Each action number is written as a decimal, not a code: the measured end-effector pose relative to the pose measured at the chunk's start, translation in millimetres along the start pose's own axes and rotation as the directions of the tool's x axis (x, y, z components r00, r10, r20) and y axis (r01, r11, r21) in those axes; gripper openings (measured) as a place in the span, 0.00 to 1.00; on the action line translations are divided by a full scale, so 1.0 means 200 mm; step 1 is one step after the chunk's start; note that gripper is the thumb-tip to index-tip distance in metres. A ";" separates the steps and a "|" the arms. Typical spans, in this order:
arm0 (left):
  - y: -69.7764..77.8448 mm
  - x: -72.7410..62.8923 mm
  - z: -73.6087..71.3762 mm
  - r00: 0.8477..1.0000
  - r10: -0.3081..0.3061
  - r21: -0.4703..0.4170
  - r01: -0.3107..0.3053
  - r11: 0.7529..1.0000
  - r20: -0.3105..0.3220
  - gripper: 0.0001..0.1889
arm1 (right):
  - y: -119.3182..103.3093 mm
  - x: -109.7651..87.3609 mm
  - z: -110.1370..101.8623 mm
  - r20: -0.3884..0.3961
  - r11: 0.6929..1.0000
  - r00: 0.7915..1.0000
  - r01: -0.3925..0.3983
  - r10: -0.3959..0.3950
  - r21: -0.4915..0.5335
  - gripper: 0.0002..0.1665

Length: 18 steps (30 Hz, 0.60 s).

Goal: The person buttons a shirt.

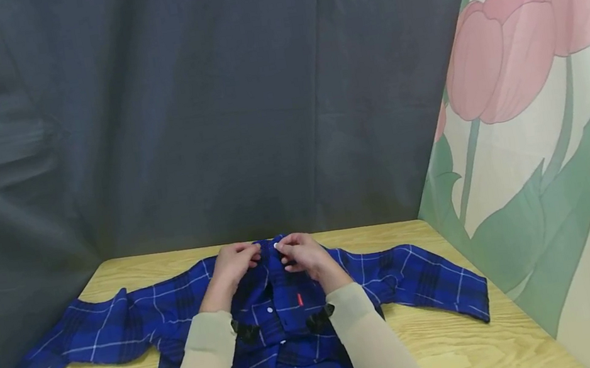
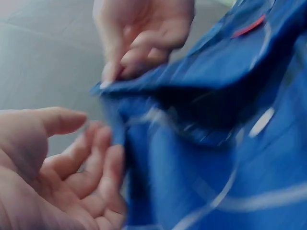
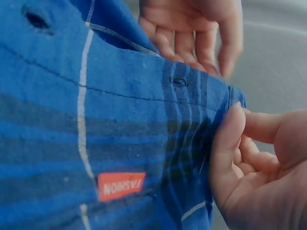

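Observation:
A blue plaid long-sleeved shirt (image 1: pixel 104 327) lies with its sleeves spread to both sides. At its far end, my right hand (image 1: pixel 306 255) pinches the upper corner of the front edge between thumb and fingers, which the right wrist view shows close up. Beside it, my left hand (image 1: pixel 234 264) has its fingers loosely bent against the opposite edge, the thumb apart from them in the left wrist view. A buttonhole (image 3: pixel 179 81) shows near the pinched corner, and a red FASHION label (image 3: pixel 121 186) sits lower down. One white button (image 2: pixel 262 122) is on the other front panel.
The shirt lies on a wooden table (image 1: pixel 458 357), its top near the table's back edge. A dark grey curtain (image 1: pixel 237 103) hangs right behind. Along the right side runs a wall covering with painted tulips (image 1: pixel 502 57).

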<state>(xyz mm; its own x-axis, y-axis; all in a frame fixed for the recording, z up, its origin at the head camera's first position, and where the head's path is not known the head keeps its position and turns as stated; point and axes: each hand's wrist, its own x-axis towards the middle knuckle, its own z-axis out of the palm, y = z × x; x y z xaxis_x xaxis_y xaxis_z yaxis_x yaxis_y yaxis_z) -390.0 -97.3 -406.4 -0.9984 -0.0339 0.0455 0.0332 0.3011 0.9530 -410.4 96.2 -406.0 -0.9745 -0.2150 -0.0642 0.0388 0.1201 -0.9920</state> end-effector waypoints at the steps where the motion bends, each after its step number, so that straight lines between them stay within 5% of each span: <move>1: 0.00 -0.01 -0.03 1.000 -0.007 0.031 0.007 0.999 0.015 0.18 | -0.01 0.00 0.00 -0.009 1.000 1.000 0.002 -0.002 0.005 0.06; 6: 0.02 -0.04 -0.13 0.996 -0.022 0.253 -0.001 0.967 0.088 0.20 | -0.04 0.02 -0.02 -0.063 0.999 0.998 0.023 -0.020 0.038 0.06; 12: 0.00 -0.03 -0.08 0.993 0.042 0.382 -0.080 0.921 0.107 0.19 | -0.09 0.05 -0.05 -0.142 1.000 0.990 -0.007 0.007 -0.002 0.08; 18: -0.03 -0.02 0.03 0.992 0.121 0.440 -0.088 0.894 -0.047 0.13 | -0.03 0.16 -0.01 -0.153 0.996 0.986 -0.078 0.071 -0.043 0.06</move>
<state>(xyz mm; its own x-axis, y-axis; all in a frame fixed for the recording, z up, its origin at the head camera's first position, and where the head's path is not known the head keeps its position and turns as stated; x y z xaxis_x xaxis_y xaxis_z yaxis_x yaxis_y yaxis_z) -385.7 -92.8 -414.3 -0.9838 -0.0422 0.1741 0.0970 0.6916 0.7157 -442.1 91.5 -402.5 -0.9916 -0.0547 -0.1170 0.1056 0.1780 -0.9783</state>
